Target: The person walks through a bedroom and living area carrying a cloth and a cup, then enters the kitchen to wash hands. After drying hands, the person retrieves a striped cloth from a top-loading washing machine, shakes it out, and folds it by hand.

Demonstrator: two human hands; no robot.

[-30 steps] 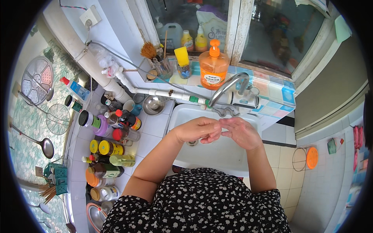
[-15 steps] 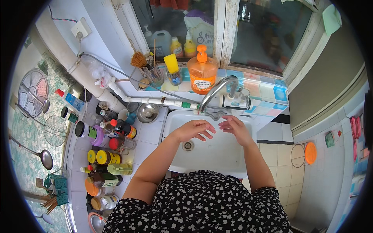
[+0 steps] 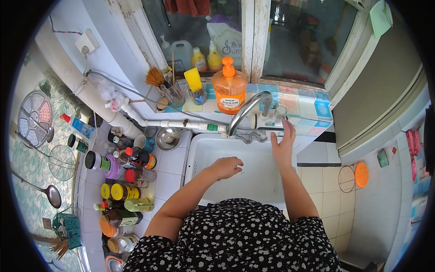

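My left hand (image 3: 225,168) hovers over the white sink basin (image 3: 258,158), empty, its fingers loosely bent and a little apart. To its right, my right hand (image 3: 284,144) is raised near the basin's far right corner, with thumb and fingers spread and nothing in them. Its fingertips reach up close to the round knob (image 3: 280,110) of the tap; whether they touch the tap body is hard to see. The tap's chrome curved spout (image 3: 244,109) arches over the basin's back edge. No running water shows. The drain is hidden behind my left hand.
An orange pump bottle (image 3: 229,86) stands on the tiled ledge behind the tap. Beside it are a yellow sponge (image 3: 193,80) in a glass and a brush (image 3: 155,77). Left on the counter sit a metal bowl (image 3: 168,137) and several sauce bottles and jars (image 3: 124,191).
My hands have moved apart. The right one rose toward the tap's knob, while the left one dropped lower and nearer to me over the basin. The view shifted slightly.
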